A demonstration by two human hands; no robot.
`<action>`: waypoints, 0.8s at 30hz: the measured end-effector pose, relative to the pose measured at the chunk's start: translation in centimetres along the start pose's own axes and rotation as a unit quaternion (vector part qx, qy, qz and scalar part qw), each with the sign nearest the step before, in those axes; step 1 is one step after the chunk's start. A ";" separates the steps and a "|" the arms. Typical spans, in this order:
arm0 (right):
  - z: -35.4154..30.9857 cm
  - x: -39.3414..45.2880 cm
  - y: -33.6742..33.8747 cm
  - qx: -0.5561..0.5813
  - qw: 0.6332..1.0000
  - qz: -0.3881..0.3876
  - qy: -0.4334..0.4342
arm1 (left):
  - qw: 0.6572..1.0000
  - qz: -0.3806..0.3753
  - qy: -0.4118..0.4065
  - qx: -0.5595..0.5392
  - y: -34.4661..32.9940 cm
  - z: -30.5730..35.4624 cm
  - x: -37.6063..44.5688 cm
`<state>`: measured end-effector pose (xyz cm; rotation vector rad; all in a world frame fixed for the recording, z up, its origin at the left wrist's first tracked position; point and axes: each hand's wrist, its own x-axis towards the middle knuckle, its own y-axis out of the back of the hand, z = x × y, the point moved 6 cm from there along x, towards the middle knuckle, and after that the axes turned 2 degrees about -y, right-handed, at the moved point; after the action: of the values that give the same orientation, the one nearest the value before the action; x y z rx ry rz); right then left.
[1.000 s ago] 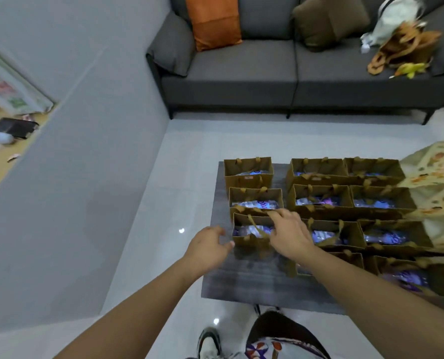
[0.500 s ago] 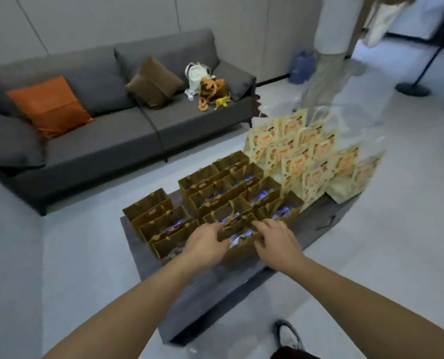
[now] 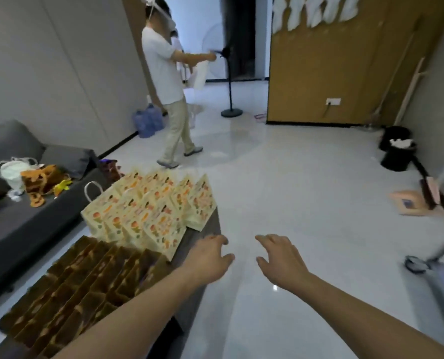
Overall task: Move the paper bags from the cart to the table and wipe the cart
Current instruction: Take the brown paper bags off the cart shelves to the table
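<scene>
Out past the table's (image 3: 202,230) right edge, over bare floor (image 3: 306,198): left hand (image 3: 210,260) and right hand (image 3: 280,260), fingers loosely spread, gripping nothing. On the table, rows of brown paper bags (image 3: 91,283) packed tight at the near end, cream printed paper bags (image 3: 148,216) standing just behind them. Off to the left, grey sofa (image 3: 29,224) with a plush toy (image 3: 43,181). Further back, another person (image 3: 167,84) near a fan stand (image 3: 230,81). Far right, blurry cart frame (image 3: 438,260), hard to make out.
</scene>
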<state>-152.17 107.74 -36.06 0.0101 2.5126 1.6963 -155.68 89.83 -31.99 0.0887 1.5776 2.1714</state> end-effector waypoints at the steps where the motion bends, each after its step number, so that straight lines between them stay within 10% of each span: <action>1: 3.1 0.1 1.2 0.007 1.000 0.007 -0.024 | 1.000 -0.008 -0.022 0.005 -0.9 2.8 1.9; 24: 44.7 -3.2 10.2 0.111 0.862 0.100 -0.484 | 0.892 -0.232 -0.386 0.046 -18.2 45.2 30.0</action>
<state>-145.36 152.67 -42.84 0.9186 1.9014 1.0002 -162.71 146.16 -39.42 0.4865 1.0800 1.4160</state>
